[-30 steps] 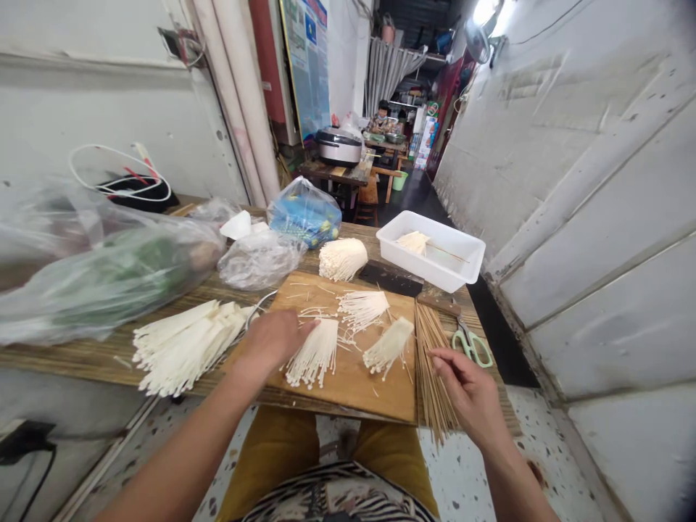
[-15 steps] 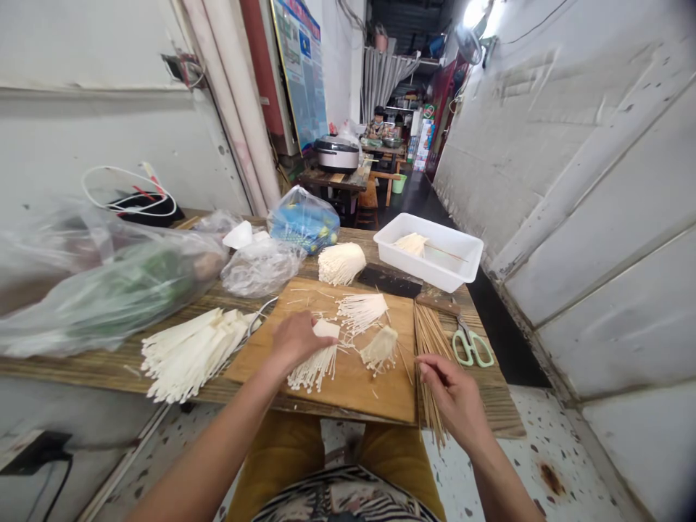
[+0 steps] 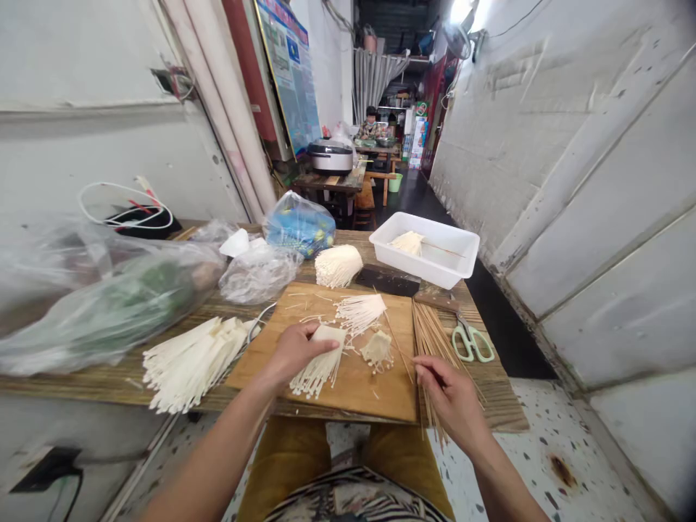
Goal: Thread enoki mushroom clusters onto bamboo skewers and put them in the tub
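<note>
My left hand (image 3: 296, 351) pinches the cut end of a flat enoki bunch (image 3: 320, 366) at the left of the wooden cutting board (image 3: 348, 402). My right hand (image 3: 449, 391) is closed at the board's right edge, fingertips pressed together; what they hold is too small to make out. Beneath and beside it lie many thin bamboo skewers (image 3: 435, 333). Another enoki bunch (image 3: 360, 312) and a smaller piece (image 3: 377, 351) rest on the board, with a skewer (image 3: 399, 344) slanting beside them.
Left of the board lies an enoki pile (image 3: 199, 359), with plastic bags (image 3: 135, 290) behind. Beyond the board are a round enoki bundle (image 3: 338, 265), a dark blade (image 3: 387, 280) and a white tray (image 3: 427, 250). Green-handled scissors (image 3: 472, 342) lie right. A person (image 3: 370, 125) sits far back.
The view has shifted slightly. My left hand has lifted and tilted the cut end of its enoki bunch a little. My right hand remains near the skewers.
</note>
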The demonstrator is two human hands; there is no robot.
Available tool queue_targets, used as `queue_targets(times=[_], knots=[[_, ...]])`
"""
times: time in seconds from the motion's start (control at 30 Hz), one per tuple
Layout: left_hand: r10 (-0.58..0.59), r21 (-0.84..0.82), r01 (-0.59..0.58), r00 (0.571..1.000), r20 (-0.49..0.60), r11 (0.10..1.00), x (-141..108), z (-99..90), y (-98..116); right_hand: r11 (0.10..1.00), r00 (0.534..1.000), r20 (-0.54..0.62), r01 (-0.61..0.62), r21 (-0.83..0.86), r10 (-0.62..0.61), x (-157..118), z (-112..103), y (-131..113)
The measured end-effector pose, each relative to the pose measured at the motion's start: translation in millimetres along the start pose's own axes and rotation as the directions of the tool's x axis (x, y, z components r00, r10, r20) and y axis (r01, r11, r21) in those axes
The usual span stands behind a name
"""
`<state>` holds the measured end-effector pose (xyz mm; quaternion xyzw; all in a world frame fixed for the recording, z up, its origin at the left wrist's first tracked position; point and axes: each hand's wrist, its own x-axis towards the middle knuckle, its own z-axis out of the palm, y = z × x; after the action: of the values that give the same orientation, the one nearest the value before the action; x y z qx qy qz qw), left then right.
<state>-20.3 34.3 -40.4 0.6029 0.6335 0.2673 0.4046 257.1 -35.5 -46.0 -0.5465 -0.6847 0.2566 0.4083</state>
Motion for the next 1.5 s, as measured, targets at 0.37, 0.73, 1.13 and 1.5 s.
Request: queue_targets(times=[0.37, 0.73, 1.13, 1.5], knots=[[0.054, -0.748, 0.081, 0.987, 0.154, 0.659, -15.4, -9.2, -9.2, 0.977, 0.971, 0.134, 0.207, -0.047, -0.2, 10.9, -9.4, -26.3], [-0.008, -0.769, 0.185, 0.974, 0.228, 0.612, -27.4, -14.3, 9.6, 0.915, 0.907, 0.234, 0.384, -0.122, -0.35, 21.0, -15.9, -40.6], [0.038, -0.745, 0.164, 0.968, 0.247, 0.647, -30.5, -7.1, 20.7, 0.906, 0.906, 0.227, 0.396, -0.151, -0.358, 19.9, -16.4, -35.9], [0.021, -0.721, 0.174, 0.967, 0.252, 0.67, -34.0, -5.1, 27.5, 0.918, 0.912, 0.233, 0.374, -0.132, -0.338, 17.6, -19.1, -38.4]])
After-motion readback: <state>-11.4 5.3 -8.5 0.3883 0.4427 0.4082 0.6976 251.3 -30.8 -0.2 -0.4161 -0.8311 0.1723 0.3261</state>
